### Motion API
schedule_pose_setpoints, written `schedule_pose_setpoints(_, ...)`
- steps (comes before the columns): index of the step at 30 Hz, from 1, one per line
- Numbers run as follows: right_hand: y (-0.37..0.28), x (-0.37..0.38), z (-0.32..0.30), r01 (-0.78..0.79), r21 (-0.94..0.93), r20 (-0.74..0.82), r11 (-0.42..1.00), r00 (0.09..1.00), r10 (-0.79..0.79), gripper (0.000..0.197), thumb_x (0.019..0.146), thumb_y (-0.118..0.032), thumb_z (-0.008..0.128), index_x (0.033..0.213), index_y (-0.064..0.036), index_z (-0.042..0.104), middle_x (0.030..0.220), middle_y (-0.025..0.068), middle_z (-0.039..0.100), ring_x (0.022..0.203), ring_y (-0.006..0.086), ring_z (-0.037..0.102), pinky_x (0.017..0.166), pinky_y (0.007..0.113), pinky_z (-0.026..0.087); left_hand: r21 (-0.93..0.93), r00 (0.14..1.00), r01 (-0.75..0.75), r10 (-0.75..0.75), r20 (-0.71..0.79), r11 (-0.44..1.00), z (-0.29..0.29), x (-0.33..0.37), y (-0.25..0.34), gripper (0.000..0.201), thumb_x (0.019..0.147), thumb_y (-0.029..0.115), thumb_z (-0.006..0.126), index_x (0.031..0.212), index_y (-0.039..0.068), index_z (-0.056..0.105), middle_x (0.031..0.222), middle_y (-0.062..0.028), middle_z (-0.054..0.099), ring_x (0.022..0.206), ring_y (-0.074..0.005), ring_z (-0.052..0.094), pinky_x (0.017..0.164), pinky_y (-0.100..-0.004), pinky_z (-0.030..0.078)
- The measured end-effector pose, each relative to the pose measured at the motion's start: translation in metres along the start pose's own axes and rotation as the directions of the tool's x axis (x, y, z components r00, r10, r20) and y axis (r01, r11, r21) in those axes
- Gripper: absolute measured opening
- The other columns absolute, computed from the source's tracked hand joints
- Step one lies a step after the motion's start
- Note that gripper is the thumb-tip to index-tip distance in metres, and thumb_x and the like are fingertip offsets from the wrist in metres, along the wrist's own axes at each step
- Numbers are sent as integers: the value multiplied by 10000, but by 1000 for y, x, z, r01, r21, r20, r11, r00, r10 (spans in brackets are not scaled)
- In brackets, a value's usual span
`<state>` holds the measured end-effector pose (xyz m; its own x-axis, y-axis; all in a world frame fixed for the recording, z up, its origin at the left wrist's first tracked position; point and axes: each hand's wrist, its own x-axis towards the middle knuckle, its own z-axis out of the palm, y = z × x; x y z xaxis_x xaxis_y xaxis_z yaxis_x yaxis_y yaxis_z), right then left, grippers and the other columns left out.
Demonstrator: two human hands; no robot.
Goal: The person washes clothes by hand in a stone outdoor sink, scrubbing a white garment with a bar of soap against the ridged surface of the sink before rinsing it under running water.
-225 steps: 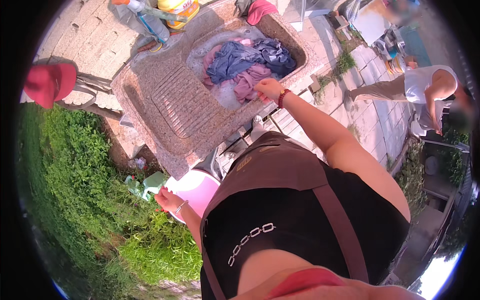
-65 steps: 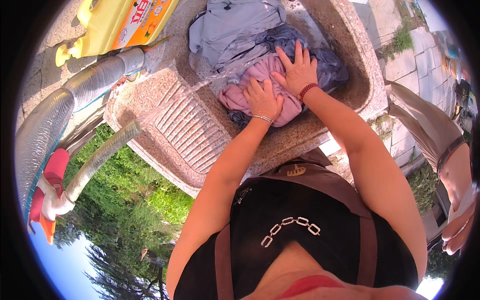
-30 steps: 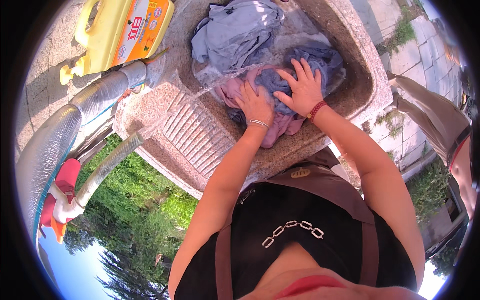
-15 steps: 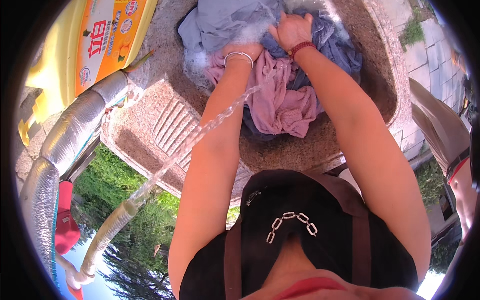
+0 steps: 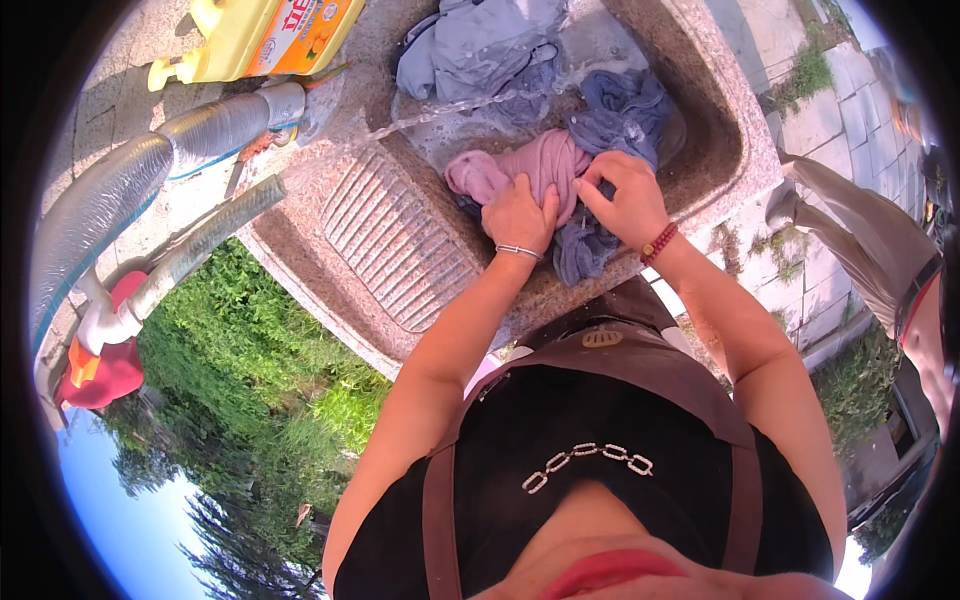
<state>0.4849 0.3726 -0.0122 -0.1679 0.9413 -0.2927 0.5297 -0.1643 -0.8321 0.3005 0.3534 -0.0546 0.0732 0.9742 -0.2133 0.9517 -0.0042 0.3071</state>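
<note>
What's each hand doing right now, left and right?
Left hand: closed, gripping the pink garment.
Right hand: closed, pinching the same pink garment over the stone sink.

Both hands work at a pink garment (image 5: 520,165) in a stone wash basin (image 5: 720,120). The left hand (image 5: 517,215) presses down on the cloth (a thin bangle at its wrist), and the right hand (image 5: 622,195), with a red bead bracelet, pinches the fabric just beside it. A dark blue garment (image 5: 610,125) lies under and behind the pink one, a grey one (image 5: 480,45) further back. A ribbed washboard slope (image 5: 400,240) runs to the left, where a hose (image 5: 200,125) sends a stream of water into the basin beside a yellow jug (image 5: 270,30).
</note>
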Motion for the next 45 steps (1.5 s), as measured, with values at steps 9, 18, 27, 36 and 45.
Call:
schedule_pose_setpoints(9,19,119,66,-86,-628,-90,773,995,38,453,837,-464,545,1176,-168,595,1283,177,477,1178,365,422,905,575,322,4,951,230,-226,210,973,39,108,-15,409,883,396,481,999,36,637,856,-194,686,793,-361,674,661,-472,517)
schedule_pose_setpoints(18,49,202,76,-122,-726,-189,677,982,-26,411,880,-418,428,878,-133,724,914,90,705,989,259,595,831,523,373,152,944,225,-254,211,962,47,218,-32,445,884,414,441,886,83,739,899,-193,696,882,-338,686,715,-438,533)
schedule_pose_setpoints(27,47,185,38,-125,-412,-60,903,992,110,491,848,-510,458,932,-97,710,985,118,689,967,328,611,899,495,410,-200,965,232,-199,173,952,19,163,-38,543,853,500,424,1002,48,686,968,-240,665,917,-417,633,840,-474,480)
schedule_pose_setpoints(36,-13,5,15,260,-523,96,812,964,-247,231,703,-304,641,562,-131,583,656,24,544,719,238,540,662,432,368,-591,943,141,74,325,794,-4,-19,-14,442,691,452,713,796,30,633,722,-203,625,691,-371,629,602,-433,473)
schedule_pose_setpoints(45,39,98,62,154,-683,18,714,981,-194,255,774,-345,551,682,-145,679,752,44,667,757,224,610,703,434,423,-427,949,221,-92,301,877,50,60,-28,389,814,363,529,837,-13,629,836,-284,636,819,-458,609,747,-508,483)
